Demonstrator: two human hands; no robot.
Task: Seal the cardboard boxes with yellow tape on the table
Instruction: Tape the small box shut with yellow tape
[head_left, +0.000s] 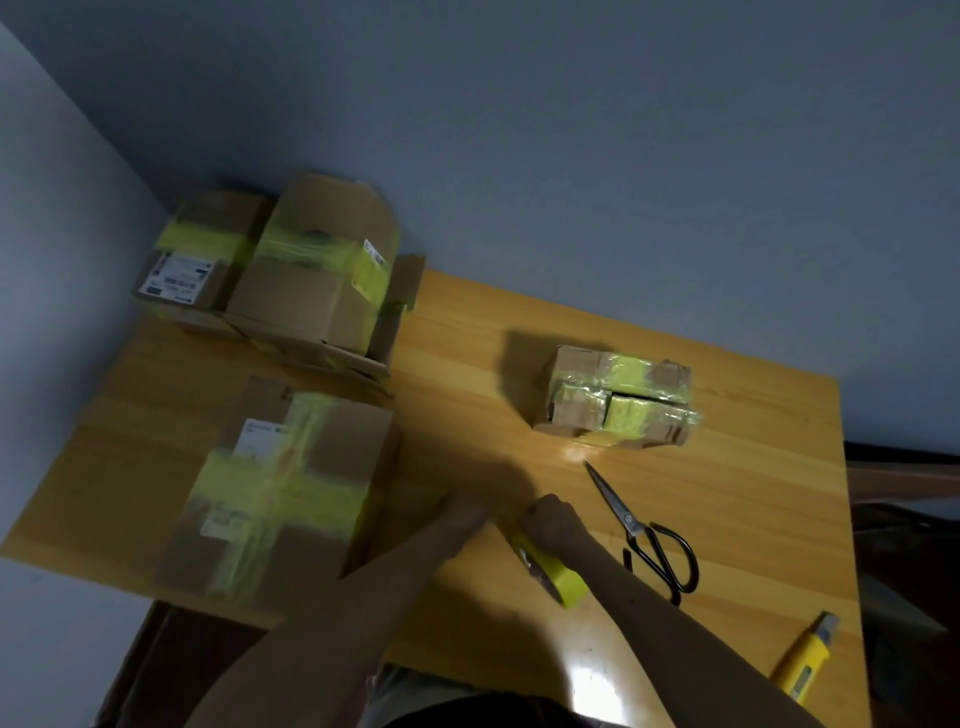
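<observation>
My right hand grips a roll of yellow tape just above the wooden table, near its front middle. My left hand is blurred and reaches to the roll's far end, right beside my right hand; its grip does not show. A large cardboard box crossed with yellow tape stands to the left of my hands. Beyond them, at centre right, sits a small cardboard box wrapped in yellow tape.
Several taped boxes are stacked in the far left corner against the blue wall. Black-handled scissors lie just right of my right hand. A yellow utility knife lies near the front right edge.
</observation>
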